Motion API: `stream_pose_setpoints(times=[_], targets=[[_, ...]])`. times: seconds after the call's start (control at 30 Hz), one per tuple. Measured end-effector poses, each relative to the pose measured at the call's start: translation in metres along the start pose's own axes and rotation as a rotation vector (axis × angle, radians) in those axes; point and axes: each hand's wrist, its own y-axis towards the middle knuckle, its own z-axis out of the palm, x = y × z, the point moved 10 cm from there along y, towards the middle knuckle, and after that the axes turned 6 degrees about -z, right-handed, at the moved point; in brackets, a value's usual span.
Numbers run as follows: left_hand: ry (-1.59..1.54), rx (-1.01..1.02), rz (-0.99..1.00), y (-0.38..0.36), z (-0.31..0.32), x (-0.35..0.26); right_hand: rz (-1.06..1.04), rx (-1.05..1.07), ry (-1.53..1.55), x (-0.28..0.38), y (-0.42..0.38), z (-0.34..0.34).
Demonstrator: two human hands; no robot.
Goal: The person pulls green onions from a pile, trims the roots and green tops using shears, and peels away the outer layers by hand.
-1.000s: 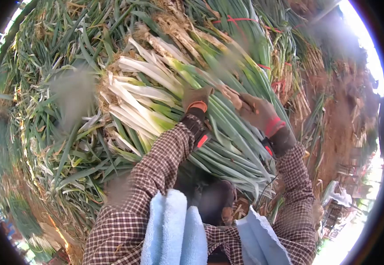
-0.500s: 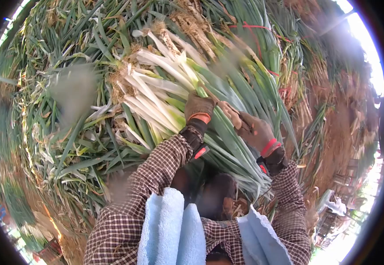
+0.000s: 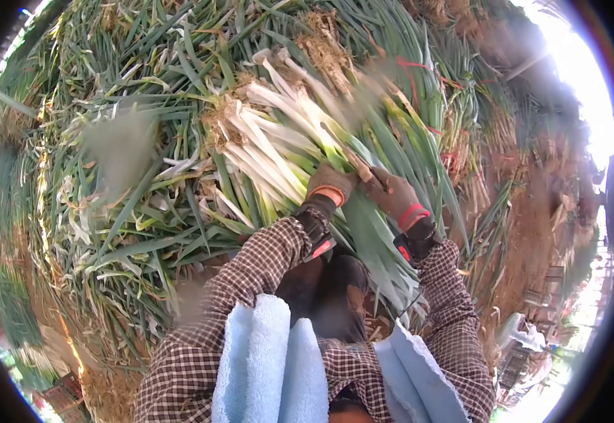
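My left hand (image 3: 332, 183), in a dark glove with an orange cuff, is closed around the green part of a leek (image 3: 331, 146). Beside it, to the right, my right hand (image 3: 393, 196) pinches a brown withered leaf (image 3: 357, 163) lying along that leek. A pile of white-stemmed leeks (image 3: 268, 158) with roots at the upper left lies beneath and beyond my hands. Long green leaves (image 3: 377, 247) hang down below, between my wrists.
Loose leeks and leaves (image 3: 144, 233) cover the ground at left. Red ties (image 3: 414, 65) hold bundles at the upper right. Brown soil (image 3: 532, 233) shows at right, and a crate (image 3: 63, 395) stands at the lower left. A blue towel (image 3: 264, 359) hangs near my chest.
My two hands have come closer together, the right one moving left and slightly up along the brown leaf. The pile appears shifted to the right and down in view.
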Motion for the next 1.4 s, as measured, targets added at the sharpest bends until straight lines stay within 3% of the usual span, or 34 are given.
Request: stream_pose_setpoints(times=[0.13, 0.37, 0.63, 0.77, 0.87, 1.03, 1.13, 1.17, 1.27, 1.4], targets=[[0.024, 0.006, 0.030, -0.037, -0.001, 0.006, -0.065, -0.150, 0.014, 0.011, -0.013, -0.004], [0.073, 0.046, 0.061, -0.105, 0.002, 0.015, 0.072, -0.122, -0.153, 0.023, -0.022, -0.006], [0.232, 0.136, 0.104, -0.088, -0.010, 0.043, 0.185, -0.210, -0.264, 0.031, -0.023, 0.015], [0.200, 0.196, 0.099, -0.077, -0.021, 0.052, -0.020, -0.302, -0.346, 0.074, -0.051, 0.023], [0.079, 0.352, 0.007, -0.069, -0.018, 0.050, -0.022, -0.331, -0.351, 0.052, -0.079, 0.043], [0.092, 0.423, 0.018, -0.052, -0.022, 0.062, 0.073, -0.304, -0.374, 0.059, -0.116, 0.048], [0.030, 0.383, 0.070, -0.046, -0.029, 0.059, 0.083, -0.228, -0.450, 0.056, -0.114, 0.063], [0.029, 0.337, 0.082, -0.044, -0.033, 0.059, 0.029, -0.292, -0.425, 0.060, -0.110, 0.063], [0.089, 0.361, 0.110, -0.060, -0.044, 0.044, 0.180, -0.310, -0.418, 0.032, -0.087, 0.062], [0.168, 0.309, 0.156, -0.062, -0.032, 0.044, 0.103, -0.314, -0.292, 0.036, -0.054, 0.051]])
